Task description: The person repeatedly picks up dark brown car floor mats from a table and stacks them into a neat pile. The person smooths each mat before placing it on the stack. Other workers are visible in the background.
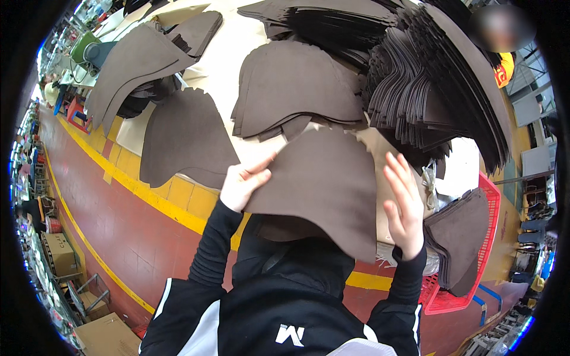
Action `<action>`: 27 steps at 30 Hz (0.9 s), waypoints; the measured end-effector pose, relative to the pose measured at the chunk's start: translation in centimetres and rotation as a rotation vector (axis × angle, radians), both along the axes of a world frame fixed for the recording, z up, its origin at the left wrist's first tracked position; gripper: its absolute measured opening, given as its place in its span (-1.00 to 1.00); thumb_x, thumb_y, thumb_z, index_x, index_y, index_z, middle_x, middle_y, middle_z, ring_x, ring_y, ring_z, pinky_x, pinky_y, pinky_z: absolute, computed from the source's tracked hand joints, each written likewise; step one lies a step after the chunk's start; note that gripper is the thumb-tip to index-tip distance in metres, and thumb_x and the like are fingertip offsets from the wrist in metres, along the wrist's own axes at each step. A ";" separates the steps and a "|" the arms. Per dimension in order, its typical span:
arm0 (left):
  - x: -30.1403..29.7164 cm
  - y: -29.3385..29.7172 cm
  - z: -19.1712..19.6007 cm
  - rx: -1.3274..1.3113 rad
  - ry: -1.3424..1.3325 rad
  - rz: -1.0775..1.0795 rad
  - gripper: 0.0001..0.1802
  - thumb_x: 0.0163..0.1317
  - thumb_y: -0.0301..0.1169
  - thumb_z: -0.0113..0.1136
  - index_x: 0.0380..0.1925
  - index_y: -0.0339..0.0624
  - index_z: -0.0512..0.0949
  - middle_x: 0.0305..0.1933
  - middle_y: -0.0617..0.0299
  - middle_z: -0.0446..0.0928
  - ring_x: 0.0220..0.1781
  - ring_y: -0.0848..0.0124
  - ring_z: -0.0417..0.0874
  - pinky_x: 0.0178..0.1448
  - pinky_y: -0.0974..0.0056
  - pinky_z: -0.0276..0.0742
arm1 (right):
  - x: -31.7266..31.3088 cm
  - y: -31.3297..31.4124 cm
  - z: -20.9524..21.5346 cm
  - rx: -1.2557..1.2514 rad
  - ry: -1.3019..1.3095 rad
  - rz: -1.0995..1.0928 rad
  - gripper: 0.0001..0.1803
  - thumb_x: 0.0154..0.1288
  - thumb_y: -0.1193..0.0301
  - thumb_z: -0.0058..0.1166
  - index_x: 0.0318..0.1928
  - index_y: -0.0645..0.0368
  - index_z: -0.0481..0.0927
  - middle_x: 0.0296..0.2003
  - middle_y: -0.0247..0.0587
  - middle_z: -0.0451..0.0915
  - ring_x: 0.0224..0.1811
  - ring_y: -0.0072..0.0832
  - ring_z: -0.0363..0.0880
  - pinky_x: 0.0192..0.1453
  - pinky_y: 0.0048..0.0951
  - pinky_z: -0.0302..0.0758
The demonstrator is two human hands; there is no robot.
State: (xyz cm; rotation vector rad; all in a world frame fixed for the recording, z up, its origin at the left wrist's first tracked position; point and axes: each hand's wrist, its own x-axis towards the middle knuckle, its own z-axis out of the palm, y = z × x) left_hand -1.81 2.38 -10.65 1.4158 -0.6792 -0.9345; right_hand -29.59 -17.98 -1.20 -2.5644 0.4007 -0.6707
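Observation:
A dark brown cut panel with a notched far edge and a curved near edge lies in front of me, its near part overhanging the table edge. At its left edge my left hand grips it between thumb and fingers. Just off the right edge, my right hand is raised with fingers stretched out and nothing in it. Beyond the panel is a pile of similar brown panels. Another brown panel lies to the left of my left hand.
Tall fanned stacks of brown pieces fill the far right of the table. More panels are piled far left. A red plastic basket holding brown pieces stands at right. A person is at the far right.

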 end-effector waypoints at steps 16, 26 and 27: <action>-1.4 0.2 -2.2 0.155 0.032 -0.028 -0.52 0.35 -0.50 0.27 0.26 -0.39 0.48 0.25 0.01 0.57 0.24 0.43 0.58 0.29 0.37 0.49 | 4.5 8.4 -6.6 -0.017 0.413 0.584 0.09 0.26 -0.30 0.01 0.48 0.34 0.13 0.52 0.13 0.08 0.59 -0.13 0.07 0.62 -0.12 -0.01; -1.5 0.1 -1.1 0.166 0.081 -0.046 -0.50 0.39 -0.48 0.23 0.30 -0.39 0.44 0.27 0.02 0.56 0.25 0.42 0.57 0.32 0.37 0.47 | 4.5 4.7 -5.1 -0.116 0.438 0.530 -0.22 0.39 -0.09 0.00 0.50 -0.04 0.23 0.52 -0.27 0.19 0.54 -0.24 0.20 0.57 -0.02 0.10; -1.5 0.0 -0.9 0.186 0.067 -0.053 -0.50 0.39 -0.48 0.23 0.30 -0.38 0.44 0.28 0.02 0.55 0.25 0.42 0.57 0.33 0.36 0.46 | 4.9 3.4 -6.4 -0.255 0.461 0.489 -0.25 0.39 -0.07 -0.01 0.50 -0.09 0.25 0.52 -0.31 0.21 0.53 -0.25 0.22 0.57 -0.04 0.11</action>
